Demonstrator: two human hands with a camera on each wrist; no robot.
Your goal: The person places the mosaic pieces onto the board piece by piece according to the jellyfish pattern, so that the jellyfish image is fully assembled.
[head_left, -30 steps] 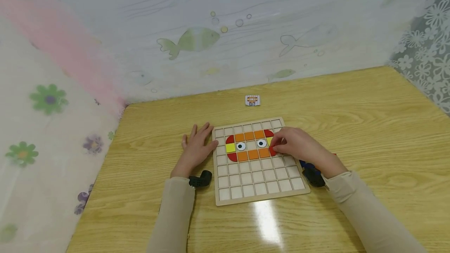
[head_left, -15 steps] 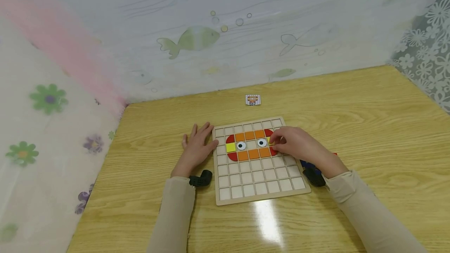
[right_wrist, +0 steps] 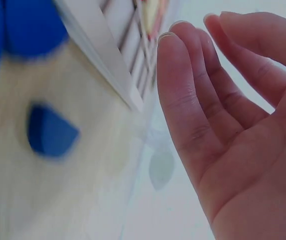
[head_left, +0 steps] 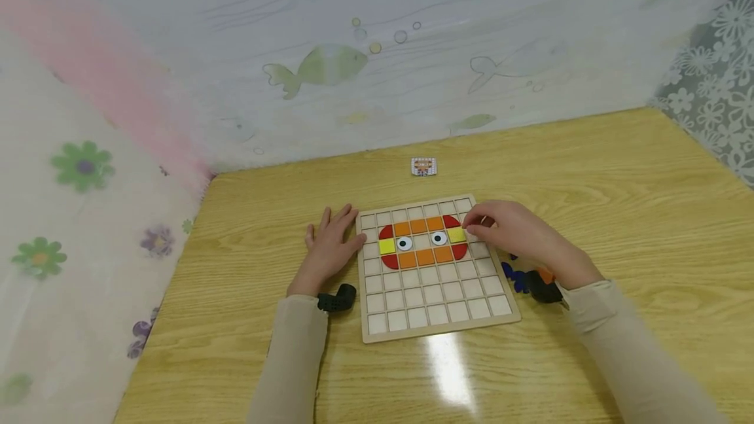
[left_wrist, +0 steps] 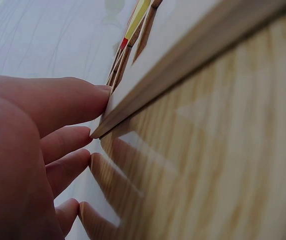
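Observation:
A wooden grid board lies on the table, with coloured tiles set in its upper half. Orange square tiles form two rows, and red quarter-round tiles sit at the corners. Between the rows are two round eye tiles, flanked by yellow tiles. My left hand is spread flat at the board's left side, its thumb touching the edge. Just right of the right-hand yellow tile hovers my right hand, fingers loosely bent. In the right wrist view nothing lies between its fingers.
A small printed card lies behind the board. Right of the board, partly hidden by my right wrist, are several blue pieces and an orange piece. A patterned wall borders the table's far side.
My right hand has drawn back to the right off the board's right-hand tiles, uncovering the yellow tile and the red one below it. The left hand has stayed in place.

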